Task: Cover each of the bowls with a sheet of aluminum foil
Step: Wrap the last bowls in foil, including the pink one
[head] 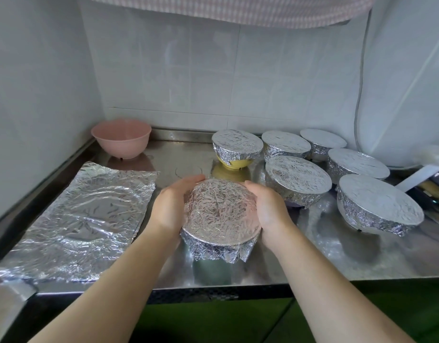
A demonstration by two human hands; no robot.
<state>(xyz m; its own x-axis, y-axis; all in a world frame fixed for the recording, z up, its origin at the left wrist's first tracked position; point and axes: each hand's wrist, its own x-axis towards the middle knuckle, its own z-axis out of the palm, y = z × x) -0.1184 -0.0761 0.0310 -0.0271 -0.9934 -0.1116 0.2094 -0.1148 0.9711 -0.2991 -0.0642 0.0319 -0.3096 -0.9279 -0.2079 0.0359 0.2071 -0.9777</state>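
Foil-covered bowl (220, 219) at the centre front of the steel counter (337, 263), its foil sheet stretched flat over the rim and crumpled down the sides, with loose corners hanging at the near edge. The left hand (172, 206) cups the bowl's left side and the right hand (268, 206) cups its right side, the fingers of both curled round the foil-wrapped rim and pressing against it; both forearms enter from the bottom of the view. Whether the bowl rests on the counter or is held just above it cannot be told. Behind it stands a yellow bowl (234, 163) whose foil cover (237, 144) leaves the lower body bare. To the right, five further covered bowls (297, 180) are grouped closely, reaching to the back wall. At the left, a flat, wrinkled foil sheet (82, 219) lies on the counter, well apart from the held bowl. An uncovered pink bowl (121, 138) stands upright in the back left corner, against the tiled wall (213, 70)
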